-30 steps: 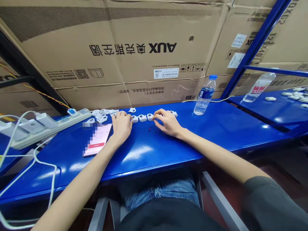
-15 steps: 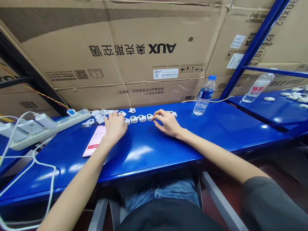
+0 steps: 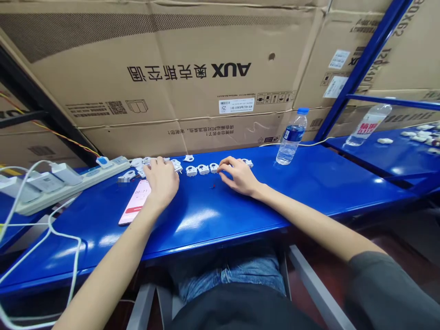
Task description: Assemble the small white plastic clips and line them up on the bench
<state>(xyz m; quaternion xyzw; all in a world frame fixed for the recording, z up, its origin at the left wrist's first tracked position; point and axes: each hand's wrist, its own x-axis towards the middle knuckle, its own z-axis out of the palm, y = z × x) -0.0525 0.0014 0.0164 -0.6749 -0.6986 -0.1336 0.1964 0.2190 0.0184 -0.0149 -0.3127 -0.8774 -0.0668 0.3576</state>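
Note:
My left hand (image 3: 161, 182) is curled palm down by a loose pile of white plastic parts (image 3: 136, 162). At its fingers is a white plastic part (image 3: 176, 165) with thin pins showing; the fingertips are partly hidden, but the hand seems closed on it. To the right, several like parts stand in a row, one of them a looped white piece (image 3: 203, 169) with pins underneath. My right hand (image 3: 239, 176) rests at this row, fingers bent and thumb apart, beside another white piece (image 3: 213, 168). A further part (image 3: 247, 162) peeks out behind that hand.
A phone (image 3: 137, 201) lies under my left forearm. A power strip (image 3: 85, 178) with chargers and white cables occupies the left side. A water bottle (image 3: 292, 137) stands at the back right. Cardboard boxes (image 3: 192, 101) wall off the blue table (image 3: 206, 229).
My left hand has shifted slightly left and back from the row's left end. The white part there is now higher, by my fingers, with its pins visible. My right hand has stayed put.

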